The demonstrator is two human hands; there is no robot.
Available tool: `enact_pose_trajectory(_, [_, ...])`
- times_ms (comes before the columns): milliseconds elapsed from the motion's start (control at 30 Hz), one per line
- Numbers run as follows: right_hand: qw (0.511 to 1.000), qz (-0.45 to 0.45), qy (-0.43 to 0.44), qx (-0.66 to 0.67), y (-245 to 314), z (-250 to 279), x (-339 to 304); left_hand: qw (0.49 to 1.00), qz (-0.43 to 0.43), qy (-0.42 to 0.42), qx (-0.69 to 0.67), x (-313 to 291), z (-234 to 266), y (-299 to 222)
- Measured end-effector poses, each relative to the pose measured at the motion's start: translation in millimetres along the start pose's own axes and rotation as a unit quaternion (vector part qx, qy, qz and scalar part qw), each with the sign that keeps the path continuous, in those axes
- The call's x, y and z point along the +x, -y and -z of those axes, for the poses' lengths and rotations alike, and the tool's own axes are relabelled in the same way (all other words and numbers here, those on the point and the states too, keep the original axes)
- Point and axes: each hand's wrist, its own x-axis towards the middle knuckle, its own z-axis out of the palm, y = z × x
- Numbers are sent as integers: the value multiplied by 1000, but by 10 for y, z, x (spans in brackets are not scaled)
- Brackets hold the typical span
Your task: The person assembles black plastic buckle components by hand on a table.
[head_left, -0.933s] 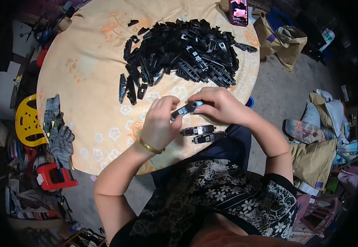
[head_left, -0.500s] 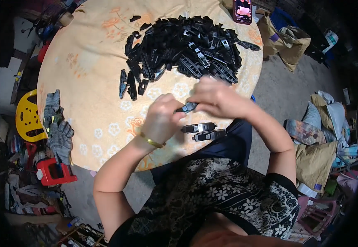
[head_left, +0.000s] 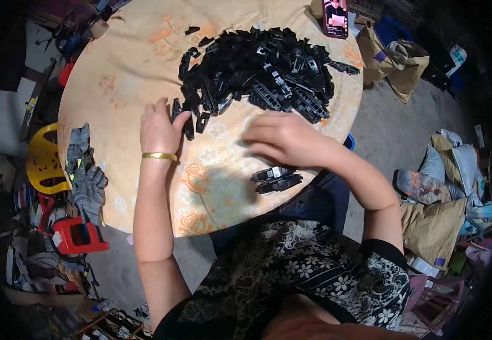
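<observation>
My left hand (head_left: pixel 164 129) lies at the left side of the pile, fingers stretched out and thumb apart. Between its thumb and fingers is a narrow black plastic part (head_left: pixel 176 107), and I cannot see a grip on it. More loose black parts (head_left: pixel 202 122) lie just right of the thumb. My right hand (head_left: pixel 285 139), slightly blurred, hovers over the cloth below the pile, fingers apart and nothing visible in them. Below it, two curved black plastic pieces (head_left: pixel 279 183) sit side by side near the table's front edge. A big heap of black plastic parts (head_left: pixel 234 68) covers the table's far middle.
An orange-flowered cloth (head_left: pixel 116 73) covers the round table. A phone (head_left: pixel 335 20) stands at the far right edge. Grey gloves (head_left: pixel 90 181) hang at the left edge, near a yellow stool (head_left: pixel 45 158) and a red stool (head_left: pixel 79 235). Sacks (head_left: pixel 433 229) lie on the right floor.
My hands were together around a small dark piece; they have parted. The left moved left and away to the loose parts. The piece is no longer visible in either hand.
</observation>
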Motion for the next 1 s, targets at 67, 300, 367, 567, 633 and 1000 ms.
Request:
enact_pose_trajectory(67, [988, 109, -59, -92, -74, -290, 291, 994, 31, 53, -87, 38, -91, 124])
enact_pose_trajectory(300, [962, 92, -52, -253, -169, -653, 648, 978, 76, 134, -144, 6, -25, -56])
enact_pose_trajectory(367, [967, 83, -44, -238, -146, -548, 588, 930, 136, 216, -264, -31, -39, -94])
enact_pose_trajectory(567, [990, -7, -12, -139, -67, -201, 34, 855, 94, 305, -409, -237, 23, -435])
enact_pose_trajectory(633, [995, -69, -26, -72, -13, -1, -122, 848, 69, 299, -433, -301, 25, -527])
enact_pose_trajectory(1000, [975, -166, -54, -140, 110, 152, -549, 798, 0, 283, -531, -434, 244, -688])
